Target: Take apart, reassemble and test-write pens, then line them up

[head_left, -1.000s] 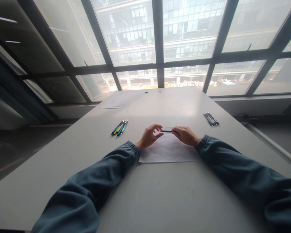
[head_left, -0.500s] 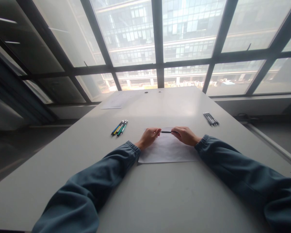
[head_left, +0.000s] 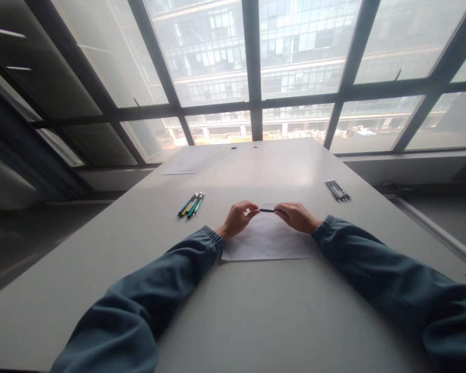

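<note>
A slim dark pen (head_left: 267, 210) lies level between my two hands, above a white sheet of paper (head_left: 270, 243). My left hand (head_left: 236, 218) pinches its left end between thumb and forefinger, with a small gap showing inside the curve of the fingers. My right hand (head_left: 297, 216) is closed around the right end, and the fingers cover that part of the pen. Both wrists rest close to the paper's sides.
Several pens with blue, yellow and green barrels (head_left: 191, 205) lie left of my hands. A row of several grey-and-black pens (head_left: 337, 190) lies to the right. Another paper sheet (head_left: 182, 163) is at the white table's (head_left: 275, 316) far left, before large windows.
My left fingers have opened out slightly into a looser, more rounded pinch at the pen's left end. The right hand and the other pens stay put.
</note>
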`<state>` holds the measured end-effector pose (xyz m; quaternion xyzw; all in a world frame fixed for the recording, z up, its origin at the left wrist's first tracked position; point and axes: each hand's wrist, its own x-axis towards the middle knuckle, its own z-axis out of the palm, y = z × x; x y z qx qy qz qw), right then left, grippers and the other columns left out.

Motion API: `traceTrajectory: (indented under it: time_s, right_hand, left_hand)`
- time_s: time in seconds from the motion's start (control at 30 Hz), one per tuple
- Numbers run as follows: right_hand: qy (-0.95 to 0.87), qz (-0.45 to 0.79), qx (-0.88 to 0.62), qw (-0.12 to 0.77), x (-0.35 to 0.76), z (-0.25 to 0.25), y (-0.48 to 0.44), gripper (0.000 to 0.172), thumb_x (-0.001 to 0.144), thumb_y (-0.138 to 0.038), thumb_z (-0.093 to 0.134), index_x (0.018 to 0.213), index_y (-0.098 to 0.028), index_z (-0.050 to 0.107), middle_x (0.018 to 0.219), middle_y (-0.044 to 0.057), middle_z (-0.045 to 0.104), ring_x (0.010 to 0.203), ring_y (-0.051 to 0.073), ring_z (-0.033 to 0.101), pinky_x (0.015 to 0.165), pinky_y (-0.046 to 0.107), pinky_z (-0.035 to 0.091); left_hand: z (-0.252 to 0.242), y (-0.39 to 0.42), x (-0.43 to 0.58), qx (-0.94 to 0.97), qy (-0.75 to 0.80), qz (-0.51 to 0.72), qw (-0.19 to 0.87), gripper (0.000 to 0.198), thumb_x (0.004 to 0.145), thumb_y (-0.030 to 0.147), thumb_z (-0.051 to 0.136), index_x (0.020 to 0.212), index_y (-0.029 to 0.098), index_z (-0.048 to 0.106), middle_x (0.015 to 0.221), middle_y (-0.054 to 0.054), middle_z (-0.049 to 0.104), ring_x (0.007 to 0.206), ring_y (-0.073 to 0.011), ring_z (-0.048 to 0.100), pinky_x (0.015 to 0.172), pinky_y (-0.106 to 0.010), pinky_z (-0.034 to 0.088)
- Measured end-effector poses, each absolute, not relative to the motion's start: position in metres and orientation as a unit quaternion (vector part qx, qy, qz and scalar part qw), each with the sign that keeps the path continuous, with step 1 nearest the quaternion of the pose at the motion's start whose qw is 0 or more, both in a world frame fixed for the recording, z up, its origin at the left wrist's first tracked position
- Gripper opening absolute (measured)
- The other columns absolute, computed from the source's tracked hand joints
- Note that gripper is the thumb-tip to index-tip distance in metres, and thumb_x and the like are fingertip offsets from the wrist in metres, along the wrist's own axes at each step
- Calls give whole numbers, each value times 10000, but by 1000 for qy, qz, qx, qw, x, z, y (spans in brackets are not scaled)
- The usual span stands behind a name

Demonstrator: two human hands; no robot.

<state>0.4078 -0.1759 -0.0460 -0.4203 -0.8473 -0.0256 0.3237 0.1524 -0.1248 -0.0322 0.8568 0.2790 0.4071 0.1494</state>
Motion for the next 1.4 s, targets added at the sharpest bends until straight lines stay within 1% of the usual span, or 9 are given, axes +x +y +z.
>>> traceTrajectory:
  time_s: [0.17, 0.37, 0.43, 0.5, 0.6, 0.73, 1.07, 1.27, 1.4]
  right_hand:
    - [-847, -26, -423, 322, 408, -45, -176, 250, 1026, -335, 478, 1004, -199, 686, 861, 68, 735, 715, 173, 644, 684, 265, 428]
    - [-845, -28, -422, 327, 408, -44, -177, 250, 1023, -341, 484, 996, -200, 689, 849, 67, 733, 702, 172, 638, 673, 267, 424]
    - [-845, -28, -421, 328, 408, -45, -177, 253, 1023, -347, 484, 997, -200, 689, 845, 67, 733, 700, 172, 637, 673, 266, 426]
    - [-844, -26, -420, 332, 408, -45, -176, 255, 1024, -350, 482, 1000, -202, 689, 848, 67, 735, 701, 170, 637, 675, 264, 429]
    - [-845, -26, -418, 333, 407, -45, -176, 257, 1025, -349, 479, 997, -201, 688, 846, 65, 733, 694, 165, 633, 674, 262, 426]
    - [-846, -30, -418, 329, 407, -43, -177, 264, 1023, -350, 480, 981, -195, 689, 830, 64, 727, 682, 163, 622, 668, 262, 422]
    - [-847, -25, -414, 333, 407, -43, -178, 268, 1026, -351, 476, 990, -195, 691, 829, 65, 729, 672, 159, 615, 663, 259, 422]
    - [-845, -23, -416, 335, 408, -45, -176, 268, 1024, -350, 476, 989, -202, 696, 838, 69, 733, 689, 171, 637, 672, 266, 431]
    - [-844, -23, -419, 334, 408, -45, -176, 270, 1025, -349, 473, 991, -204, 699, 831, 68, 732, 691, 171, 637, 671, 264, 432]
  left_hand:
    - [-33, -124, 153, 855, 270, 415, 152, 132, 901, 326, 699, 888, 196, 721, 849, -32, 735, 761, -149, 655, 695, -274, 529]
    - [-32, -125, 152, 855, 275, 404, 172, 270, 865, 421, 729, 1007, 193, 697, 922, -54, 736, 832, -170, 671, 735, -289, 529]
    - [-32, -125, 152, 849, 286, 406, 182, 308, 895, 458, 685, 1043, 188, 689, 940, -60, 737, 842, -171, 673, 728, -278, 519]
    - [-32, -125, 152, 845, 302, 399, 188, 340, 969, 485, 558, 973, 175, 697, 899, -59, 730, 814, -164, 662, 715, -268, 502]
    - [-30, -126, 151, 850, 317, 375, 190, 512, 1027, 506, 403, 768, 160, 676, 742, -40, 686, 707, -151, 622, 700, -261, 468]
    - [-28, -128, 150, 854, 327, 349, 203, 587, 1017, 556, 382, 689, 154, 657, 629, -17, 632, 607, -136, 577, 646, -247, 426]
    - [-28, -127, 151, 855, 324, 359, 186, 444, 975, 492, 534, 725, 162, 696, 727, -36, 709, 686, -149, 618, 708, -262, 470]
    - [-31, -126, 152, 851, 307, 385, 184, 277, 949, 423, 609, 874, 184, 729, 856, -46, 747, 765, -159, 659, 729, -280, 520]
    - [-32, -125, 152, 853, 287, 397, 181, 214, 933, 383, 638, 919, 188, 725, 869, -47, 742, 782, -161, 665, 732, -291, 540]
